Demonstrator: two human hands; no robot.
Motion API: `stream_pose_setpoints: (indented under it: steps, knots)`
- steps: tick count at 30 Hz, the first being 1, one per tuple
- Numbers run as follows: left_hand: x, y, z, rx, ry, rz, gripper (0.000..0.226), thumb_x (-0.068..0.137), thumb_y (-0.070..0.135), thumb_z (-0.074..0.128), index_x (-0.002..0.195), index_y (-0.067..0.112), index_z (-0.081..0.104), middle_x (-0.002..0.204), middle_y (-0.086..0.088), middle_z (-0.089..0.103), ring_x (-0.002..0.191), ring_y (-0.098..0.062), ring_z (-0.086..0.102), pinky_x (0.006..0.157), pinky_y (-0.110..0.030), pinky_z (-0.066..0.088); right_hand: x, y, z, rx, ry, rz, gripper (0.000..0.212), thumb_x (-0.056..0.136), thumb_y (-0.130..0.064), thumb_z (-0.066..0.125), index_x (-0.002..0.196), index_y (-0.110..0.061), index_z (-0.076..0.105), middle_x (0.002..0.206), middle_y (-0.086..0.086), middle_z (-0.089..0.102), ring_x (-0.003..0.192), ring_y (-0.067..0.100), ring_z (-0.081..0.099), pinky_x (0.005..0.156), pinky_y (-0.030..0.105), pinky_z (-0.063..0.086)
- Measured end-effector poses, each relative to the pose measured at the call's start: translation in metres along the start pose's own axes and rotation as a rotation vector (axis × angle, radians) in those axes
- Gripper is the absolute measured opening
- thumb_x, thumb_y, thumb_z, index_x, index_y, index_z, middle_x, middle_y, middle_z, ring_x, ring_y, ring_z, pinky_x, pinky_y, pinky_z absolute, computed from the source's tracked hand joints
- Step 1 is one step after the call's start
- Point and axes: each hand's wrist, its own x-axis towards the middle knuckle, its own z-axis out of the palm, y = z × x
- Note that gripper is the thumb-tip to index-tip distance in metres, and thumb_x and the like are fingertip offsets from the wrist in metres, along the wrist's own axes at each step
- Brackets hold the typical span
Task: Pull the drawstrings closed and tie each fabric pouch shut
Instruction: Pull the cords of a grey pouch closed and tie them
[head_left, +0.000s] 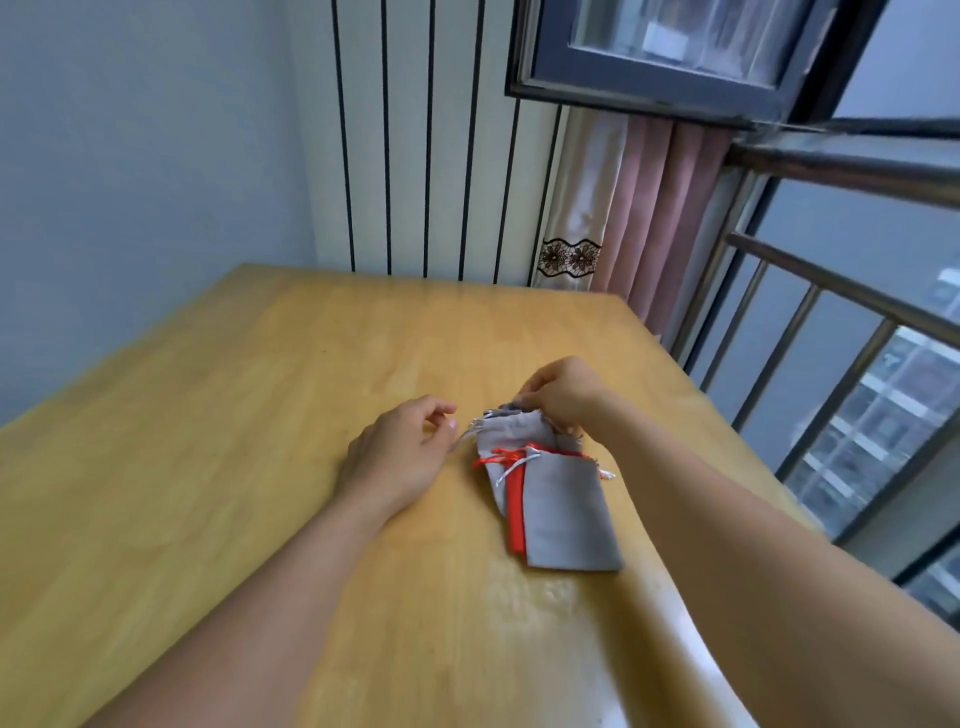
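Three pouches are seen stacked on the table (260, 415): two grey and one red (515, 519). The front grey pouch (566, 514) lies flat on top. The rear grey pouch (506, 434) has its mouth pinched by the curled fingers of the right hand (563, 392). Its white cord (464, 439) is pinched at the left hand (400, 457), with fingers curled together.

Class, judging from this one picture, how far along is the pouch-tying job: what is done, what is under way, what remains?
Done: no tied pouch is visible. Under way: the left hand pinches the white drawstring of the far light grey fabric pouch, while the right hand grips its gathered mouth. Left: that knot, plus the flat red fabric pouch and near grey fabric pouch, stacked on the wooden table.
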Motion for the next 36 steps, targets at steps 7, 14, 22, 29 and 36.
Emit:
stream_pose_setpoints:
  steps: [7,14,22,29,36]
  knots:
    - [-0.002,-0.001,-0.002,-0.041,-0.020,0.003,0.018,0.093,0.047,0.051,0.106,0.041,0.061,0.095,0.027,0.064,0.084,-0.005,0.064,0.077,-0.028,0.047,0.003,0.004,-0.004,-0.003,0.117,-0.066,0.022,0.088,-0.015,0.075,0.109,-0.008,0.071,0.095,0.010,0.070,0.065,0.013,0.056,0.052,0.019,0.041]
    - [-0.005,0.002,-0.007,-0.061,-0.033,0.010,0.018,0.093,0.044,0.052,0.107,0.039,0.062,0.101,0.026,0.064,0.082,-0.006,0.062,0.075,-0.028,0.046,-0.001,0.001,-0.008,0.086,0.136,-0.070,0.008,0.084,-0.012,0.078,0.086,-0.005,0.076,0.064,-0.001,0.061,0.056,0.009,0.049,0.041,0.011,0.036]
    - [-0.007,0.013,-0.015,-0.561,0.105,-0.030,0.035,0.082,0.054,0.064,0.109,0.032,0.066,0.099,0.014,0.068,0.085,-0.011,0.062,0.073,-0.025,0.050,-0.041,-0.031,-0.034,0.514,0.503,-0.378,0.009,0.082,-0.009,0.080,0.090,-0.006,0.077,0.081,0.006,0.073,0.071,0.011,0.065,0.072,0.027,0.057]
    - [-0.020,0.038,-0.040,-0.805,-0.077,0.120,0.014,0.095,0.022,0.061,0.091,0.019,0.074,0.072,-0.004,0.068,0.055,-0.017,0.057,0.048,-0.028,0.044,-0.092,-0.031,0.016,0.662,-0.003,-0.331,0.021,0.084,-0.001,0.074,0.105,-0.007,0.072,0.096,0.015,0.074,0.081,0.015,0.070,0.069,0.032,0.061]
    - [-0.028,0.030,-0.041,-0.920,-0.142,-0.088,0.014,0.096,0.014,0.058,0.107,0.014,0.068,0.089,-0.009,0.074,0.076,-0.021,0.068,0.058,-0.028,0.055,-0.092,-0.014,0.024,0.405,0.011,-0.439,0.018,0.095,-0.012,0.065,0.084,0.000,0.071,0.076,0.022,0.072,0.067,0.021,0.065,0.071,0.039,0.056]
